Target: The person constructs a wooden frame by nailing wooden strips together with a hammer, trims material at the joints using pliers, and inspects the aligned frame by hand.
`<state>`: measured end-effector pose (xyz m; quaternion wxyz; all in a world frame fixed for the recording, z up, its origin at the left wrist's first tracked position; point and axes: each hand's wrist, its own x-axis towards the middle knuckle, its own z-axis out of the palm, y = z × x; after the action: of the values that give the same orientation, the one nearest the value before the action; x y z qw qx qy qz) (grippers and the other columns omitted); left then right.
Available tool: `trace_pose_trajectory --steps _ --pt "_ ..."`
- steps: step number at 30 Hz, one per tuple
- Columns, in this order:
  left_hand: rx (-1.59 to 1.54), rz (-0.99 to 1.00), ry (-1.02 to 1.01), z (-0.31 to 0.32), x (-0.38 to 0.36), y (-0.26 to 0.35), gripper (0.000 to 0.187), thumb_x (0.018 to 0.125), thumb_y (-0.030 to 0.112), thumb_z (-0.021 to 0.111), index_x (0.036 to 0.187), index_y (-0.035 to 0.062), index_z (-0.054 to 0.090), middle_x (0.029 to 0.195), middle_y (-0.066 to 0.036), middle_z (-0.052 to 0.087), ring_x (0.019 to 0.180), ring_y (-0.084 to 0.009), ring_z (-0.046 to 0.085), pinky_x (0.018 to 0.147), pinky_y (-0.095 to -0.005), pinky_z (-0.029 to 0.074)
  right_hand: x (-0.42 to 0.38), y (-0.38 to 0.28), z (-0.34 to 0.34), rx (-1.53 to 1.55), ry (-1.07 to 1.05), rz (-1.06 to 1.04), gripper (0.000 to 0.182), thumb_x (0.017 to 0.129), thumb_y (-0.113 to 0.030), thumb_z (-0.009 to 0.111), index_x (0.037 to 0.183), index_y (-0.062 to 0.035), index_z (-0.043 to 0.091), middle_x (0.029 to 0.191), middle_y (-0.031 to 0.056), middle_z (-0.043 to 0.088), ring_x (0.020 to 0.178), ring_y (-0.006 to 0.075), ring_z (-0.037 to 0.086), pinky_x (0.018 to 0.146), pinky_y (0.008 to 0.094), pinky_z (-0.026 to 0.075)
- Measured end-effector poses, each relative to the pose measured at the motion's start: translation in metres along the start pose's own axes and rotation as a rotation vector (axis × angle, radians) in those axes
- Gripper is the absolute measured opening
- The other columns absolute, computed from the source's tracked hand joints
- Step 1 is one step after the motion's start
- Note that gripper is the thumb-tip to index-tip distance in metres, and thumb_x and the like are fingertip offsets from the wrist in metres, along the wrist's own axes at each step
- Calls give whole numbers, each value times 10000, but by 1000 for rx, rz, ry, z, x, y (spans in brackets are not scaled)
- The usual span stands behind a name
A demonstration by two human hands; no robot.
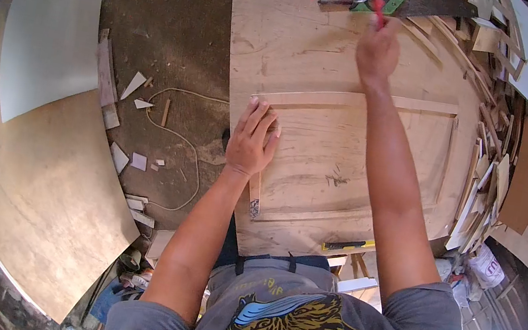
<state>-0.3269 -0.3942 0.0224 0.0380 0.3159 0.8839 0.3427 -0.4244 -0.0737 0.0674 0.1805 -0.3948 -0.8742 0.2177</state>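
My left hand [254,137] lies with its fingers stretched out over the upper left corner of a thin wooden frame [423,106]. The frame rests flat on a plywood sheet [309,42]. At the far edge of the sheet, my right hand [378,51] is closed around the handle of a red-handled tool [378,10]. Blur hides the exact kind of tool; its grey metal head is beside another red handle. Close by lies a handsaw [431,3] with a green grip. A yellow and black utility knife [347,245] sits at the near edge.
Stacked wood offcuts [481,170] crowd the right side. On the left, a white panel [56,25] lies over another plywood sheet [47,201]. A cord [195,148] and scattered scraps are on the brown floor [170,14] between the sheets.
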Motion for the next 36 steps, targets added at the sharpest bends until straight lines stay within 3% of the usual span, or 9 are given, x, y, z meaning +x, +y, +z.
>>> trace_pose_trajectory --steps 3,6,8,15,23,26,32,35,36 --pt "13 -9 2 -2 1 2 389 923 202 762 1283 74 690 1531 -118 536 1493 -344 439 1204 -449 426 27 26 -4 -5 148 85 381 1063 -404 567 1157 -41 632 972 251 742 923 499 697 783 599 517" --pt "21 -21 -5 -1 0 3 399 914 206 766 1285 79 691 1522 -113 542 1487 -335 448 1200 -441 427 41 49 -14 -47 82 13 431 1049 -415 595 1200 -14 637 1001 253 740 981 471 698 840 573 520" --pt "29 -18 -3 1 -1 0 404 914 215 772 1287 85 688 1522 -112 542 1486 -337 447 1199 -447 425 37 61 -12 -147 200 -106 448 1029 -408 632 1231 -8 648 1049 254 734 1036 444 689 887 547 517" --pt "44 23 19 1 -2 3 404 928 233 770 1291 82 679 1522 -130 538 1487 -361 433 1192 -464 419 -70 88 -48 -46 244 -129 427 974 -349 715 1221 -2 683 1090 211 712 1059 390 660 968 479 504" --pt "72 181 12 8 -3 -11 386 979 258 704 1284 23 668 1517 -199 524 1486 -422 401 1211 -541 345 -211 117 -141 -134 155 296 445 965 -353 707 1324 -99 640 1229 153 660 1213 354 567 1034 512 451" --pt "68 181 -10 10 -3 -14 388 999 257 675 1286 -2 658 1518 -237 503 1481 -451 385 1208 -539 340 -265 145 -162 -190 231 440 409 963 -342 725 1290 -104 664 1265 125 655 1200 356 577 1046 481 451" --pt "-3 191 -46 7 -1 -4 417 1046 292 639 1324 -18 624 1513 -261 481 1457 -445 406 1171 -555 367 -361 192 -191 -490 297 778 517 952 -421 728 1344 -108 603 1291 145 627 1256 340 541 1056 500 445" --pt "37 233 -47 6 2 -9 420 1052 305 634 1322 -17 623 1520 -248 479 1461 -445 405 1171 -562 371 -390 209 -197 -611 348 1128 550 937 -455 738 1324 -91 595 1324 183 613 1261 381 567 1043 518 470" --pt "49 229 -56 6 2 -9 417 1053 302 631 1322 -16 623 1523 -247 476 1465 -446 400 1174 -564 369 -396 209 -201 -483 358 1221 566 943 -443 728 1342 -73 572 1317 199 620 1249 401 584 1037 523 483"
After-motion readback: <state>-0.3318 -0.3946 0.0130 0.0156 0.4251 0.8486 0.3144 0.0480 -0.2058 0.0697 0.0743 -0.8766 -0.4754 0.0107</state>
